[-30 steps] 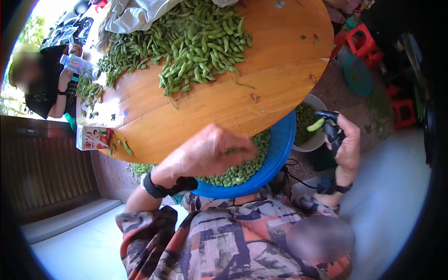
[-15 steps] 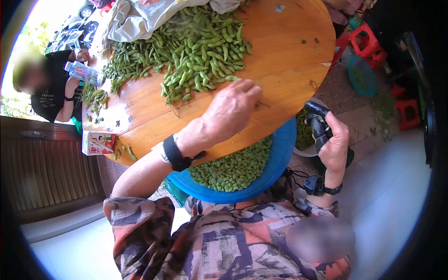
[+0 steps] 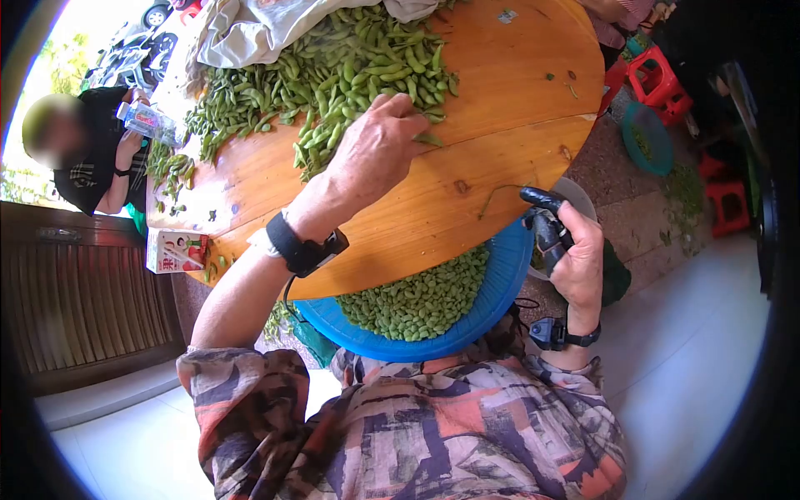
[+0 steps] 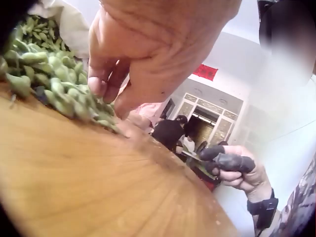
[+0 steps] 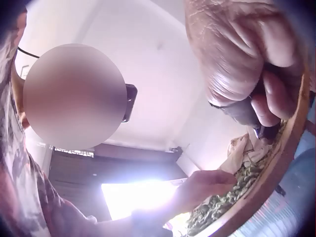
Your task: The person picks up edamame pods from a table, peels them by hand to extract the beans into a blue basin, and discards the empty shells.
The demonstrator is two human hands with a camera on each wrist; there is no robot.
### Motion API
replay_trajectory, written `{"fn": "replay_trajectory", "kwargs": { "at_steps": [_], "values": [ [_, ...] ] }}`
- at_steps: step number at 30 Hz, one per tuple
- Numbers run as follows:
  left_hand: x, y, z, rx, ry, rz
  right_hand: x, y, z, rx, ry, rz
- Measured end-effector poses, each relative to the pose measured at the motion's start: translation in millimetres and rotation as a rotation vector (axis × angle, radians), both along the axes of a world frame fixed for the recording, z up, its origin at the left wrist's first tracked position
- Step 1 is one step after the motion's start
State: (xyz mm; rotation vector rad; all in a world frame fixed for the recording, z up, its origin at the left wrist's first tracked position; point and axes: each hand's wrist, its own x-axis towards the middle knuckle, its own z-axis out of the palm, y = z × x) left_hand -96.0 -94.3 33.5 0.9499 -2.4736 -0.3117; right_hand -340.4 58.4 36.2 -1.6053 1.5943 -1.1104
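A heap of green soybean pods covers the far part of the round wooden table. Over its near edge reaches my left hand, fingers bent down; in the left wrist view its fingertips and thumb are parted beside the pods. My right hand hovers by the table's right edge. Black coverings wrap its index finger and thumb, which point left with a gap between them, while its other fingers are curled. Below the table edge, a blue basin on the lap holds shelled green beans.
A pale bucket stands partly behind my right hand. A juice carton sits at the table's left edge, and a pale cloth lies over the heap. Another person holds a plastic bottle. Red stools are at right.
My left hand has gone from over the basin up to the pod heap. The pod seen earlier between my right hand's black-covered fingers no longer shows there; that hand has moved left.
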Motion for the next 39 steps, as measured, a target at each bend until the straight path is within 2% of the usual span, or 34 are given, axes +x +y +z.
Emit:
{"fn": "replay_trajectory", "kwargs": {
  "at_steps": [3,7,8,9,10,11,12,13,14,15,16,17,19,22,25,29,31,32,34,38,39],
  "values": [
    [-5,-2,-13,-0.046,-0.079,0.022,14,-9,-4,-0.107,-0.019,0.062],
    [-4,3,-7,-0.046,0.043,0.017,26,-10,2,0.069,-0.108,-0.01],
    [-2,6,-2,-0.044,0.044,0.017,31,-12,-1,0.04,-0.18,-0.033],
    [0,13,9,0.101,0.137,0.026,34,-13,-3,0.044,-0.18,-0.035],
    [0,22,17,0.246,0.23,0.038,36,-14,-3,0.093,-0.33,0.013],
    [1,32,23,0.249,0.233,0.04,39,-15,-4,0.141,-0.48,0.063],
    [3,43,28,0.563,0.319,0.082,45,-17,-7,0.166,-0.628,0.116],
    [5,54,32,0.877,0.402,0.126,50,-17,-7,0.167,-0.629,0.119],
    [7,64,34,1.009,0.488,0.109,55,-16,-7,0.194,-0.744,0.182],
    [8,72,33,1.01,0.489,0.116,58,-16,-7,0.222,-0.858,0.245],
    [10,79,30,1.084,0.576,0.134,57,-16,-8,0.249,-0.91,0.329],
    [12,85,27,1.158,0.667,0.152,60,-15,-9,0.254,-0.909,0.333],
    [15,95,15,1.154,0.699,0.175,65,-13,-10,0.344,-0.933,0.29],
    [17,108,-4,1.024,0.701,0.253,68,-12,-12,0.389,-0.928,0.279],
    [15,116,-10,1.055,0.813,0.267,73,-12,-10,0.37,-0.859,0.248],
    [16,119,-11,1.066,0.833,0.286,74,-15,-10,0.39,-0.862,0.257],
    [21,118,-9,1.428,1.06,0.18,68,-16,-16,0.398,-0.927,0.36],
    [20,119,-11,1.43,1.061,0.181,65,-17,-19,0.401,-0.927,0.359],
    [17,121,-16,1.702,1.341,0.129,62,-20,-25,0.49,-1.203,0.441],
    [15,122,-15,1.687,1.37,0.076,63,-19,-21,0.469,-1.26,0.479],
    [14,122,-8,1.569,1.229,0.149,66,-18,-16,0.433,-1.106,0.401]
  ]
}}
